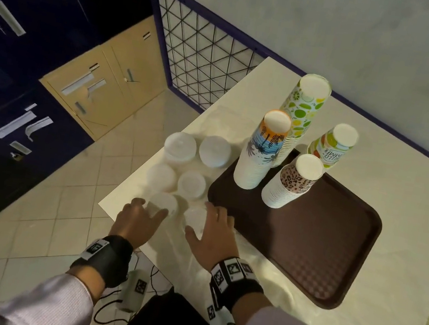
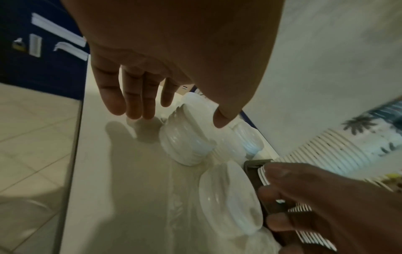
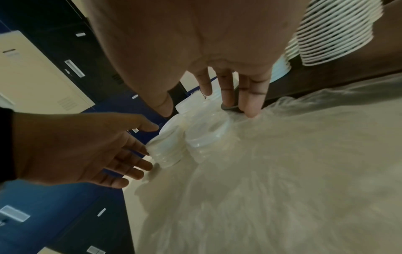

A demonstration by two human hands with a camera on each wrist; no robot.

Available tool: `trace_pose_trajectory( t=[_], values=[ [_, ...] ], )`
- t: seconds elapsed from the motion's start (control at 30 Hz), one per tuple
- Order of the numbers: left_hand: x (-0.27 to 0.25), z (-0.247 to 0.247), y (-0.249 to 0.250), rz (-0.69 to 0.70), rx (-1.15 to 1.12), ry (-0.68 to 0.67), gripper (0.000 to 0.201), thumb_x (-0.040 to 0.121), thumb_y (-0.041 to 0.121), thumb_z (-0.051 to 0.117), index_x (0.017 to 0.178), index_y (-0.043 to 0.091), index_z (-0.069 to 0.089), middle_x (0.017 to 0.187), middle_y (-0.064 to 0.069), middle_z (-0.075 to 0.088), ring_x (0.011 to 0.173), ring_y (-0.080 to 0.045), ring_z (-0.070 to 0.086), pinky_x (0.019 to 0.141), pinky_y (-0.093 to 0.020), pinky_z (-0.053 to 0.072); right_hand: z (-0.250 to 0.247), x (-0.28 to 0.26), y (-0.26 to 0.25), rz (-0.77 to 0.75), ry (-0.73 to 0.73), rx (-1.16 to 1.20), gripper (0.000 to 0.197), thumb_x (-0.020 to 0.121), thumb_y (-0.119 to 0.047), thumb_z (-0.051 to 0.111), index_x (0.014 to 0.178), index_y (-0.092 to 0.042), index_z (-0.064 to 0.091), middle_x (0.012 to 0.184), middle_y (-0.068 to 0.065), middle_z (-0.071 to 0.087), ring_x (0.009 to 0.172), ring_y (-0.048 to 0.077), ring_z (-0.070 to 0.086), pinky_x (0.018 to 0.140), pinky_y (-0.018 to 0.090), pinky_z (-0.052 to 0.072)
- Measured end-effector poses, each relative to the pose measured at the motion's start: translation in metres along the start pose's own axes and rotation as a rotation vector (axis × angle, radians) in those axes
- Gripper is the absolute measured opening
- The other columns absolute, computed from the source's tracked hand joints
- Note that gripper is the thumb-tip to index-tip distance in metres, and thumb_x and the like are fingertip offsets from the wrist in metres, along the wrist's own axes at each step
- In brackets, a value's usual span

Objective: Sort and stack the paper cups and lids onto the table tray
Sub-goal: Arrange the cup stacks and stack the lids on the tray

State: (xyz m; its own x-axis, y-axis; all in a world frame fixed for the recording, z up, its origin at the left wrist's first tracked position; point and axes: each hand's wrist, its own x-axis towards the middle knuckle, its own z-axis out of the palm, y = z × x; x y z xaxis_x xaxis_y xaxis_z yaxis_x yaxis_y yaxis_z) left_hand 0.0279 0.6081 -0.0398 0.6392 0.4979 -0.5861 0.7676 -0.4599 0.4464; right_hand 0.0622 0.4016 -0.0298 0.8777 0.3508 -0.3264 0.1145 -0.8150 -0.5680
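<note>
Hands first, going left to right: left hand (image 1: 137,219) is stretched out palm down at the near left corner of the tabletop (image 1: 398,280), fingers (image 2: 115,96) spread and nearly straight, reaching around the nearest left lid stack (image 1: 163,202) without clamping it. From the left wrist view the thumb and fingers sit either side of that stack with gaps showing. Can't tell if the fingertips actually touch it.

Right hand (image 1: 212,232) is just beside it, also palm down, fingers (image 3: 252,96) spread and relaxed over the second near lid stack (image 1: 196,216), tips pointing down toward the clear plastic wrap (image 3: 282,154) on the tabletop.

Four more white lid stacks (image 1: 181,146) sit farther back in two rows. Right of those is the brown tray (image 1: 323,238), carrying the palm-print cup stack (image 1: 262,150) and the leopard-print cup stack (image 1: 294,180), upside down. The lime-print cup stack (image 1: 304,108) stands at the tray's far edge, and the fruit-print cup stack (image 1: 332,146) is just beyond the tray.
</note>
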Motion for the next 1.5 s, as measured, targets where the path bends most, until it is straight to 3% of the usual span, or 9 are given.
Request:
trace_pose_trajectory(
  t=[0.13,0.37,0.6,0.77,1.1,1.2,1.27,1.4,1.5],
  values=[
    [0.009,0.001,0.001,-0.035,-0.102,-0.035,0.083,0.080,0.065,0.060,0.140,0.008,0.056,0.134,-0.017,0.063,0.115,-0.036,0.062,0.101,-0.045,0.051,0.010,0.015,-0.007,0.055,-0.060,-0.118,0.062,0.100,-0.048,0.047,0.150,-0.014,0.032,0.144,0.011,0.039,0.128,0.033,0.040,0.107,0.043,0.040],
    [0.023,0.006,-0.002,-0.018,-0.006,-0.037,0.116,0.057,0.097,0.050,0.133,0.010,0.059,0.124,-0.014,0.064,0.109,-0.035,0.063,0.096,-0.045,0.054,0.031,0.032,-0.003,0.052,-0.148,-0.233,0.073,0.096,-0.050,0.054,0.152,-0.016,0.022,0.150,0.014,0.035,0.134,0.038,0.038,0.109,0.046,0.039],
    [0.027,0.010,0.001,0.037,0.050,-0.043,0.106,0.067,0.085,0.065,0.136,0.006,0.058,0.126,-0.015,0.064,0.111,-0.033,0.064,0.090,-0.040,0.054,0.024,0.033,-0.004,0.067,-0.123,-0.139,0.074,0.090,-0.043,0.070,0.148,-0.021,0.029,0.141,0.008,0.035,0.128,0.033,0.040,0.108,0.043,0.042],
    [0.035,0.014,-0.005,0.020,0.012,-0.055,0.104,0.054,0.088,0.070,0.120,0.007,0.066,0.111,-0.010,0.069,0.097,-0.029,0.068,0.072,-0.034,0.053,0.021,0.037,-0.006,0.067,-0.157,-0.131,0.085,0.086,-0.048,0.074,0.150,-0.018,0.028,0.142,0.008,0.033,0.127,0.031,0.039,0.110,0.042,0.040],
    [0.044,0.022,-0.012,0.020,-0.011,-0.119,0.102,0.046,0.091,0.071,0.106,0.009,0.073,0.097,-0.004,0.075,0.086,-0.022,0.071,0.062,-0.025,0.049,0.021,0.037,-0.008,0.088,-0.172,-0.209,0.083,0.079,-0.058,0.075,0.137,-0.009,0.042,0.135,0.009,0.035,0.124,0.027,0.040,0.106,0.040,0.045],
    [0.047,0.023,-0.017,0.020,-0.046,-0.130,0.093,0.045,0.086,0.077,0.100,0.011,0.075,0.093,-0.001,0.077,0.084,-0.021,0.073,0.064,-0.028,0.054,0.021,0.037,-0.007,0.095,-0.174,-0.208,0.085,0.077,-0.058,0.078,0.136,-0.009,0.041,0.133,0.010,0.035,0.122,0.027,0.040,0.106,0.039,0.043],
    [0.042,0.021,-0.014,0.023,-0.083,-0.109,0.095,0.047,0.083,0.084,0.107,0.010,0.071,0.100,0.000,0.075,0.090,-0.020,0.072,0.067,-0.029,0.056,0.020,0.036,-0.007,0.092,-0.174,-0.204,0.087,0.075,-0.058,0.079,0.135,-0.008,0.040,0.133,0.011,0.035,0.120,0.028,0.040,0.106,0.038,0.042],
    [0.028,0.020,-0.005,-0.022,-0.123,-0.068,0.075,0.074,0.043,0.092,0.118,0.006,0.044,0.102,-0.002,0.057,0.092,-0.022,0.058,0.062,-0.027,0.041,0.019,0.033,-0.006,0.078,-0.184,-0.197,0.087,0.075,-0.056,0.081,0.134,-0.009,0.038,0.131,0.012,0.038,0.119,0.029,0.042,0.107,0.041,0.042],
    [0.024,0.022,-0.009,-0.012,-0.127,-0.066,0.069,0.077,0.041,0.090,0.117,0.006,0.046,0.101,-0.005,0.057,0.085,-0.019,0.056,0.063,-0.030,0.042,0.020,0.029,-0.003,0.074,-0.165,-0.064,0.081,0.074,-0.048,0.084,0.132,-0.016,0.038,0.132,0.007,0.045,0.122,0.028,0.040,0.105,0.041,0.042]
  ],
)
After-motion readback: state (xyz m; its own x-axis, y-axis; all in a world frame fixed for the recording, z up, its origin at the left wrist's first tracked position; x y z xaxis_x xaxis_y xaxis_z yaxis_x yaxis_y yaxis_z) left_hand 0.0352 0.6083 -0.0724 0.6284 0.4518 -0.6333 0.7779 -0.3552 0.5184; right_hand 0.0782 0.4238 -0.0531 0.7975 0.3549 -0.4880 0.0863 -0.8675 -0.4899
